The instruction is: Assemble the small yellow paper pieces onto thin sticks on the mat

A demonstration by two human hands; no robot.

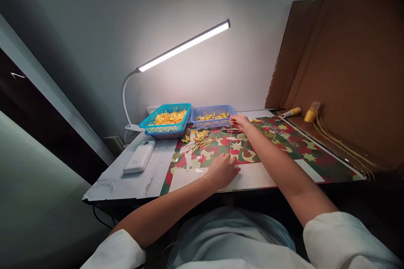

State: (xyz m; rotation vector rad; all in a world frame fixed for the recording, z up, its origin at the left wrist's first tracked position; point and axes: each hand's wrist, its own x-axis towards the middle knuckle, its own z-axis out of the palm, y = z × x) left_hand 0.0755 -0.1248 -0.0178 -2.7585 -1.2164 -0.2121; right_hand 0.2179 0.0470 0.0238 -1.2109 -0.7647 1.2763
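A thin pale strand (pixel 231 145) runs nearly upright between my two hands, over the camouflage-and-star patterned table cover. Its lower end is pinched in my left hand (pixel 223 171), which rests low over a white strip (pixel 186 178) at the table's front. My right hand (pixel 240 122) is farther back, closed on the upper end near the purple-blue basket (pixel 206 124). Whether the strand is wire or thread I cannot tell. Left of it lies a loose bunch of thin stems (pixel 202 144) with yellow petal-like pieces (pixel 196 135). A slim dark-and-red tool (pixel 229 130) lies behind the strand.
A turquoise basket (pixel 148 128) full of yellow pieces stands at the back left, stacked on another basket. Nearby are a white power bank (pixel 140 156) and a lit desk lamp (pixel 186 45). Cardboard (pixel 344 59) stands at right, beside a yellow-white roll (pixel 292 112) and long yellow strands (pixel 341 143).
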